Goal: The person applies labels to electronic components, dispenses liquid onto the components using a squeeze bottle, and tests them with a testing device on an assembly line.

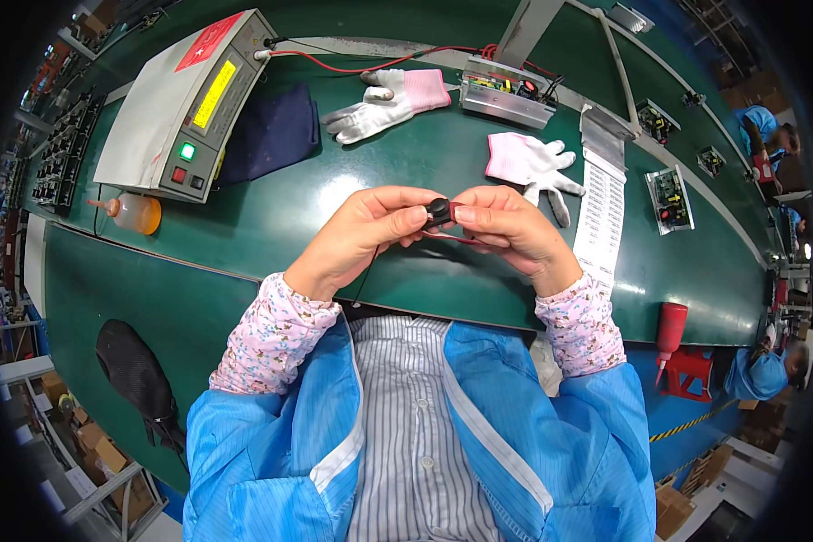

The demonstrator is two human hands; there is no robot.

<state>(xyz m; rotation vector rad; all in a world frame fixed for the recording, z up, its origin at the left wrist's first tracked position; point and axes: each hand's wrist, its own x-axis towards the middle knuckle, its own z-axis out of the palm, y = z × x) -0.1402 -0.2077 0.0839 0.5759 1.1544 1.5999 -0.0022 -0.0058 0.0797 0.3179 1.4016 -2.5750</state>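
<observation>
A small black block with a rounded top sits at the centre of the dial, held above the green tabletop by two bare hands. The left hand, at nine o'clock to the block, has thumb and fingers clamped on its left side. The right hand, at three o'clock, pinches its right edge, where a bit of red shows; the tips of the two hands nearly meet. A thin red wire runs just beneath, at six o'clock; whether it joins the block, I cannot tell. Outward from the block, a white boxy instrument with a lit yellow display stands at ten o'clock, a folded navy cloth just beside it. At nine o'clock, well apart, is a squat translucent bottle with orange liquid. A white work glove with a pink cuff lies at eleven o'clock, a silver metal chassis with exposed electronics at one, and a second pink-cuffed glove at two. Toward three o'clock come a long white printed sheet and, beyond it, a metal-backed circuit board. A black mesh pouch lies at eight o'clock.
</observation>
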